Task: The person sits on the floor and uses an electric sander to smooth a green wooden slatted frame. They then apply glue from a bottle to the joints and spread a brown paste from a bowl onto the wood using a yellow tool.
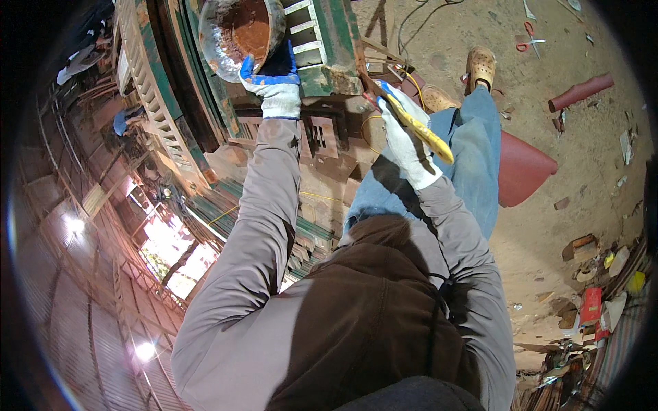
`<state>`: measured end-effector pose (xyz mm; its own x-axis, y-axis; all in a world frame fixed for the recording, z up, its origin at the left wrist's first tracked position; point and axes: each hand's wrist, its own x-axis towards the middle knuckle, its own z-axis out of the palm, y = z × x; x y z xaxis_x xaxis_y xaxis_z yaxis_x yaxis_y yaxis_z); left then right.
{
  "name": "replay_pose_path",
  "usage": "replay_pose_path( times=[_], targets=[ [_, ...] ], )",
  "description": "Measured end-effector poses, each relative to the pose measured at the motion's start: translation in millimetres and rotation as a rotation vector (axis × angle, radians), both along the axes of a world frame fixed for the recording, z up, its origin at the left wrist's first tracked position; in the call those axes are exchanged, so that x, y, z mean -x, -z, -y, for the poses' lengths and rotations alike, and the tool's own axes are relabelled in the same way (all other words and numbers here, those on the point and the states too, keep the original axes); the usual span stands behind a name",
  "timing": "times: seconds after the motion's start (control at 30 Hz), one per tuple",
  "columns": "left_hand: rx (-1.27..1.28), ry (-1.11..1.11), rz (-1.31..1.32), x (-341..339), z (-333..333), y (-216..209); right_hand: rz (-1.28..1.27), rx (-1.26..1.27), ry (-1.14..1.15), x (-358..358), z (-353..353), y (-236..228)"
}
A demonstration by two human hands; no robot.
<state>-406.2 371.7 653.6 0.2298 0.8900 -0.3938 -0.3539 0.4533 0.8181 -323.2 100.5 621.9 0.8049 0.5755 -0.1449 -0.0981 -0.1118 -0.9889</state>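
My left hand (273,81), in a white glove with blue coating, grips the near rim of a round metal bowl (210,42). Reddish-brown material (245,29) lies inside the bowl, and pale residue coats its wall. The bowl sits at green-painted slatted woodwork (337,41). My right hand (406,137), gloved the same way, is closed round a long yellow-handled tool (428,139). The handle's rounded end points back toward me; its far end is by the woodwork's edge, and I cannot make out the working part.
Red-handled scissors (529,42), a rolled reddish sheet (581,92) and scraps lie on the floor at right. Another red sheet (522,170) is beside my leg. Slatted frames (161,96) and stacked green strips (236,198) stand left. A red box (590,306) lies among debris.
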Motion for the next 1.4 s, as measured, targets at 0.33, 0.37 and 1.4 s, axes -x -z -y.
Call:
replay_pose_path(
  times=[0.33, 0.37, 1.4],
  targets=[
    [-0.062, 0.017, -0.058, -4, 4, -1, 0.330, -0.065, -0.130, -5, 0, -4],
    [-0.061, 0.033, -0.050, 1, 2, 1, 0.296, -0.057, -0.134, -6, 5, -6],
    [-0.069, 0.022, -0.064, 0, -2, 1, 0.095, 0.013, -0.011, -20, -5, -4]
  ],
)
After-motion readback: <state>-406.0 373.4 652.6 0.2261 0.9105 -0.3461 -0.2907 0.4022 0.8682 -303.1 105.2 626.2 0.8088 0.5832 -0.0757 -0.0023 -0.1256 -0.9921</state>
